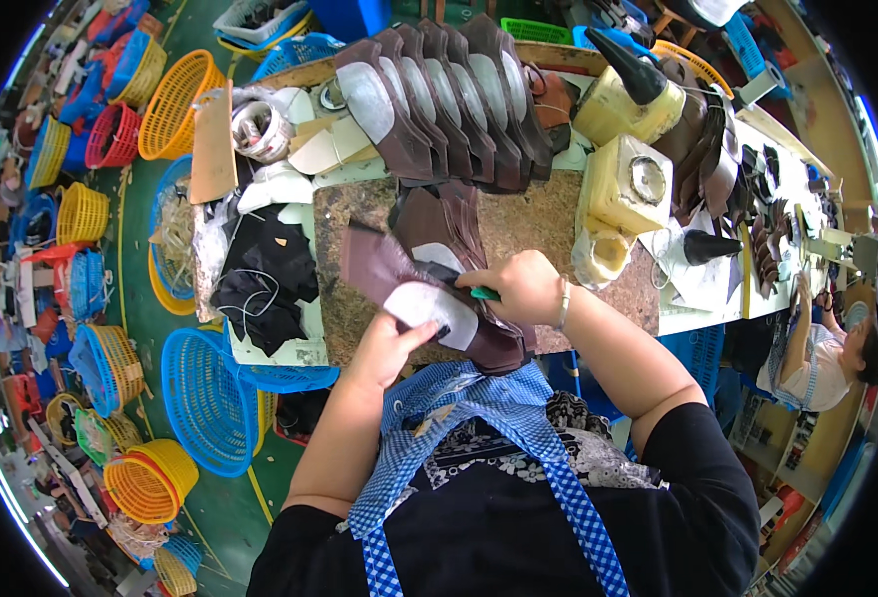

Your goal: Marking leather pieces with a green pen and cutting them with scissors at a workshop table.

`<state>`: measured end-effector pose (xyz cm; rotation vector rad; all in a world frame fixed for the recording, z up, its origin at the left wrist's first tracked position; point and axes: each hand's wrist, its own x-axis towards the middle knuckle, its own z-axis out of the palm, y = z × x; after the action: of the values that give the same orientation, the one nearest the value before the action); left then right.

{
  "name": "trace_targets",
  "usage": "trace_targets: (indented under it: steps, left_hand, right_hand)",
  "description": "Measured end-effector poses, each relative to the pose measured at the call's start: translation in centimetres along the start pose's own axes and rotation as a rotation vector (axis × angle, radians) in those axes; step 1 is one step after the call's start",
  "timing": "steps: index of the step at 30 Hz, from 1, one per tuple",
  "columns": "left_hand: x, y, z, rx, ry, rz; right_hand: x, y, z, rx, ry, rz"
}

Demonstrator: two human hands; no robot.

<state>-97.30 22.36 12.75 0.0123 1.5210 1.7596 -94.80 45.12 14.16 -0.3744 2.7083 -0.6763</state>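
Over the near part of the brown board (568, 219), the left hand (381, 350) pinches a brown piece with a pale patch (429, 306), its thumb lying on top. The right hand (526, 287) is closed around a green-handled tool (485, 294), whose working end I cannot tell clearly. On the board's middle lies a stack of brown pieces (439, 221). Behind the board are overlapping patched pieces (424, 99); at its right, yellow containers (626, 189); at its left, black scraps (268, 269).
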Motion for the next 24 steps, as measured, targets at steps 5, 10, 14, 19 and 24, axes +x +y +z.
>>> trace_targets:
  steps: [5,10,14,19,24]
  left_hand:
    - [-2.3,-1.6,-2.6,0.098,-0.138,0.330]
    - [-2.4,3.8,-4.2,-0.093,-0.284,0.299]
    - [2.6,8.4,-6.5,-0.059,0.118,0.550]
    - [12.6,13.9,-9.0,-0.070,0.158,0.571]
    - [24.6,13.6,-12.5,-0.085,0.173,0.448]
  right_hand:
    - [-0.2,1.0,1.3,0.069,0.126,-0.074]
    - [-0.3,1.7,0.5,0.000,0.100,-0.079]
    - [-1.7,2.9,0.6,-0.031,0.202,0.054]
    - [-5.3,2.8,1.0,0.149,0.406,0.138]
    - [-8.5,2.4,0.1,0.270,0.451,0.303]
